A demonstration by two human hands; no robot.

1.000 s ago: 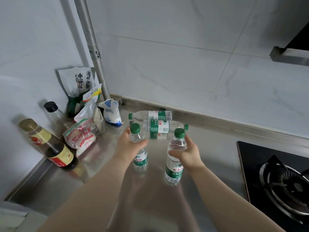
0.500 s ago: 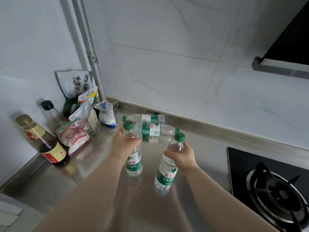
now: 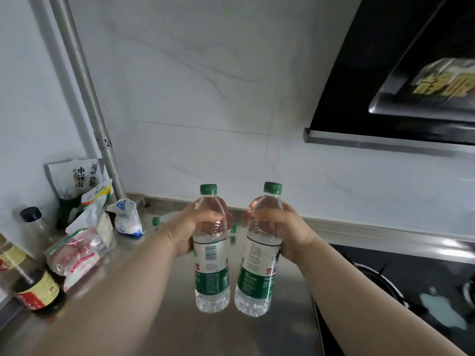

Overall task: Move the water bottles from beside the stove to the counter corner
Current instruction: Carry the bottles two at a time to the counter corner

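While each hand's fingers clamp one upright water bottle, left hand (image 3: 189, 228) and right hand (image 3: 285, 232) hang over bare counter (image 3: 257, 335).

Even, soft indoor light, fairly bright; shadows weak. Glare streak on the steel tabletop (image 3: 424, 242) by the wall, reflection on the hood (image 3: 437, 80) glass. Motion blur throughout, worst at left bags (image 3: 77, 253) and right stove (image 3: 411, 291). Wide-angle bending at edges; pipe (image 3: 84, 80) leans.
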